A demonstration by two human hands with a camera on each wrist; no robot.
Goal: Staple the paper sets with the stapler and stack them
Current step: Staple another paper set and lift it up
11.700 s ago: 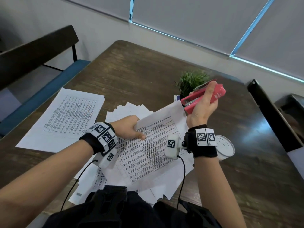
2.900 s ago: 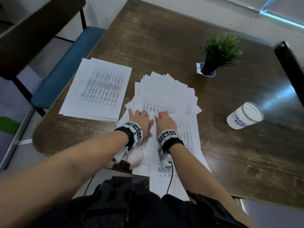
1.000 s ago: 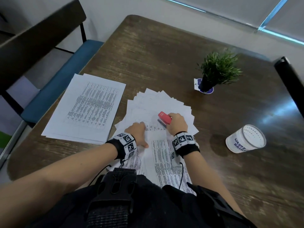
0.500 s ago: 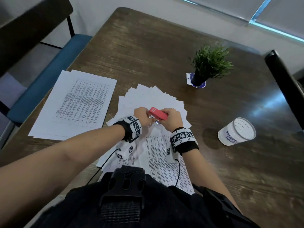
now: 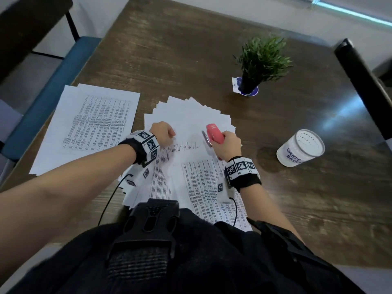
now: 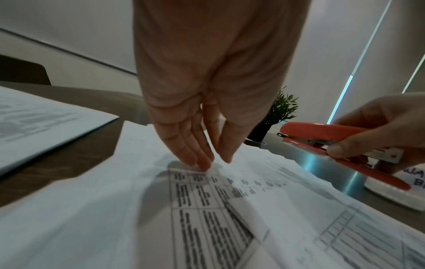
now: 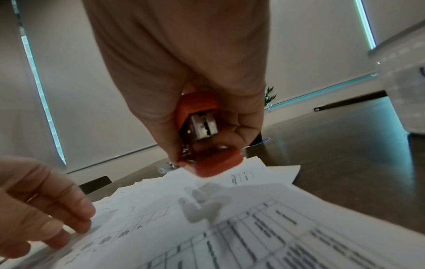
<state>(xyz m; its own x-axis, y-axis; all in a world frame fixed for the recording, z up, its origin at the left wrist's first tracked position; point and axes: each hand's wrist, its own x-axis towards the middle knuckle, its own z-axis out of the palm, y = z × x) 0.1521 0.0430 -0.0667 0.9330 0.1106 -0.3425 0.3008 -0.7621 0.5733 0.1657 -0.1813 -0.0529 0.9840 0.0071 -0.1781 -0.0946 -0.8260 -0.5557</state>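
My right hand [image 5: 226, 143] grips a red stapler [image 5: 214, 134] just above the papers, nose pointing away from me. The right wrist view shows the stapler [image 7: 199, 109] from behind, its metal magazine showing, with my right hand [image 7: 207, 142] wrapped round it. My left hand [image 5: 166, 134] is to the left of it. Its straight fingers [image 6: 202, 162] touch the top of a printed paper set [image 5: 197, 179] lying in front of me. Under that set lies a fanned pile of white sheets [image 5: 191, 113]. A stack of printed sets [image 5: 91, 124] lies at the left.
A small potted plant [image 5: 262, 62] stands at the back of the brown table [image 5: 180, 49]. A white cup marked as a waste basket [image 5: 301, 147] stands at the right. A blue-seated chair [image 5: 53, 81] is at the left, and a dark chair back [image 5: 364, 88] at the right.
Half a second ago both hands met at the stapler. My left hand has since moved left, down onto the paper. The right hand keeps the stapler and has shifted right.
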